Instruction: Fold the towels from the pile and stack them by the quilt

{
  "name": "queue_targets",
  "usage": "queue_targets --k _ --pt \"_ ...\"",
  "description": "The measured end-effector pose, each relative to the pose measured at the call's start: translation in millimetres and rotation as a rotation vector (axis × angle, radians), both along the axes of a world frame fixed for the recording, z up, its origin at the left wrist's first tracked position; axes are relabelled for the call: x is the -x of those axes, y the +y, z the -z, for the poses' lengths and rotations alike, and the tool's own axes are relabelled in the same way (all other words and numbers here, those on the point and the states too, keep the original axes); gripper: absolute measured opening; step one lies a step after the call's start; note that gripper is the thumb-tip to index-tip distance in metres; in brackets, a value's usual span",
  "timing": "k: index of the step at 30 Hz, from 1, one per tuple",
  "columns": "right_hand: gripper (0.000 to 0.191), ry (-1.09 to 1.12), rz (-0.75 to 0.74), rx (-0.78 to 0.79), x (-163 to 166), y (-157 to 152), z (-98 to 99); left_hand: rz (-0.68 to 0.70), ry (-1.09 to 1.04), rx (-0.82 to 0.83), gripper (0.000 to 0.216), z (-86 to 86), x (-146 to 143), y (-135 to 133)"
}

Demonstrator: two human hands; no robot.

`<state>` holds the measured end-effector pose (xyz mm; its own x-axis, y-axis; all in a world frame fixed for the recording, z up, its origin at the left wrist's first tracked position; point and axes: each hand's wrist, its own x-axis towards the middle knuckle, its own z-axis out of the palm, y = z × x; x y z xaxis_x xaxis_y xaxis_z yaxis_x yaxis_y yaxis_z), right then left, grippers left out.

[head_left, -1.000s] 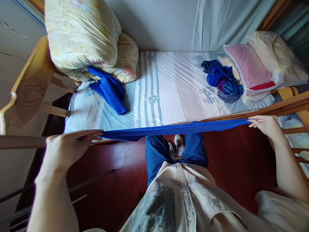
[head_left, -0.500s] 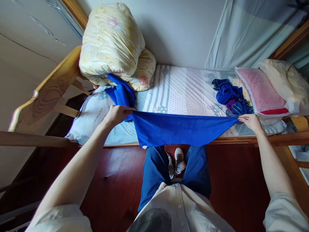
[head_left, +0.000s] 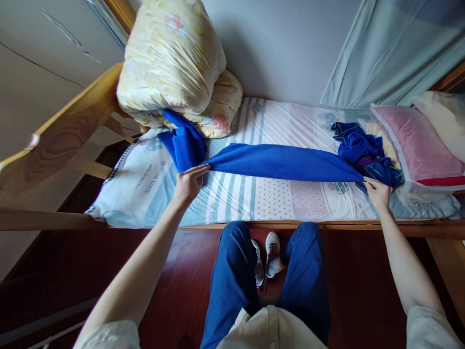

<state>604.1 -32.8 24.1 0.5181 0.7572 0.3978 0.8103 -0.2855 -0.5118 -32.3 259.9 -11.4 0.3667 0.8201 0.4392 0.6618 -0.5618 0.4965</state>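
Observation:
A blue towel point(head_left: 286, 162) is stretched taut between my two hands, above the bed's patterned sheet. My left hand point(head_left: 191, 182) pinches its left corner, and my right hand point(head_left: 378, 193) pinches the right one. The towel's far side billows away toward the wall. Close behind my left hand lies a folded blue cloth point(head_left: 187, 145) on the bed. Just beyond my right hand sits a crumpled heap of dark blue and purple fabric point(head_left: 359, 145) with thin green edging.
A bundled yellow quilt point(head_left: 172, 58) stands at the bed's left end by the wooden headboard point(head_left: 72, 116). Pink and cream pillows point(head_left: 414, 140) lie at the right. The wooden bed edge point(head_left: 334, 227) runs just in front of my knees.
The towel swung from hanging in front of the bed edge to spreading out over the mattress, away from me. Both hands still hold its corners.

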Motion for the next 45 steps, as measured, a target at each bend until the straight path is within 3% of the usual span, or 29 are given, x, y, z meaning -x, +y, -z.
queue_targets --k 4,7,11,14,20,27,32,37,41,43,45 --pt "0.023 0.077 0.005 0.159 19.0 -3.6 50.6 -0.013 0.09 0.195 0.036 64.5 4.5 -25.8" --pt "0.025 0.114 0.007 0.328 28.2 -9.1 84.2 -0.038 0.143 0.32 0.036 102.4 5.2 -39.4" --pt "0.024 0.024 0.034 0.582 39.5 -20.3 114.6 -0.078 0.171 0.4 0.036 138.5 6.1 -51.5" --pt "0.027 -0.085 -0.012 0.709 52.4 -25.4 124.6 -0.079 0.21 0.406 0.037 152.6 6.1 -57.3" --pt "0.046 -0.181 -0.125 0.857 73.2 -25.5 128.5 0.004 0.38 0.252 0.036 151.8 5.7 -58.9" --pt "0.05 -0.142 -0.096 0.914 75.5 -45.3 128.6 0.033 0.567 0.378 0.036 137.6 23.1 -72.4" --pt "0.05 -0.156 -0.099 0.912 83.6 -58.3 127.2 0.067 0.581 0.341 0.037 133.2 33.1 -89.2" --pt "0.052 -0.086 -0.016 1.079 90.3 -45.9 115.2 0.089 0.646 0.369 0.04 132.4 31.7 -92.1" --pt "0.046 -0.046 0.06 1.202 106.0 -8.0 101.9 0.101 0.666 0.353 0.039 124.0 6.5 -84.6" --pt "0.043 0.0 0.015 1.122 130.2 21.7 100.4 0.111 0.544 0.299 0.043 119.5 -26.1 -79.5" --pt "0.052 0.048 -0.082 0.917 169.5 56.2 106.7 0.128 0.376 0.267 0.049 120.2 -71.8 -75.8"
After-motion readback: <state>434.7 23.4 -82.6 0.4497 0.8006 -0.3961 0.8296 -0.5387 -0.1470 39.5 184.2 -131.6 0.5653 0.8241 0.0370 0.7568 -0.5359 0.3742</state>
